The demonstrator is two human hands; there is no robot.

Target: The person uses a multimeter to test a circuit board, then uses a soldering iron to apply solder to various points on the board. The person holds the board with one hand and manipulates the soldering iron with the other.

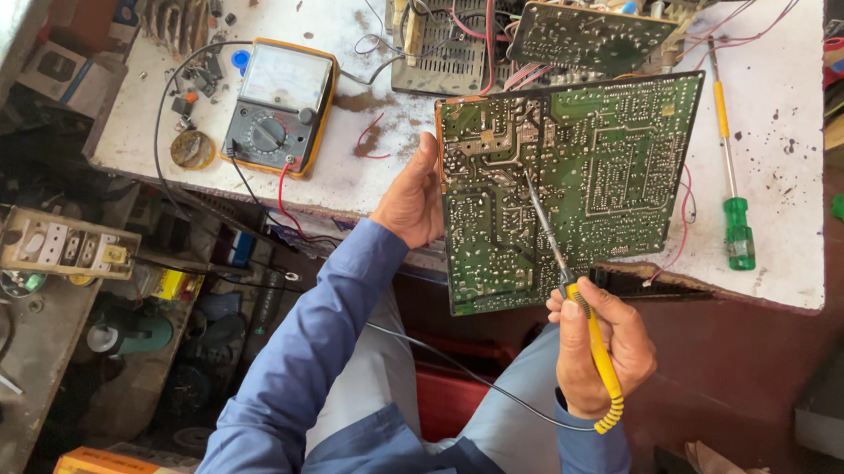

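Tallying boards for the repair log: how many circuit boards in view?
2. The large green board is held at its left edge by the left hand, with the soldering iron in the right hand. A smaller board leans behind it. Others may be hidden in the open chassis.

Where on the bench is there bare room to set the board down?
Barest patch: the white bench top right of the green screwdriver. A smaller one lies between the multimeter and the circuit board. The back edge is crowded with wired chassis.

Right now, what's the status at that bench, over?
Left hand grips green circuit board edge. Right hand holds yellow-handled soldering iron, tip on board. Nothing blocking; multimeter and green screwdriver lie aside.
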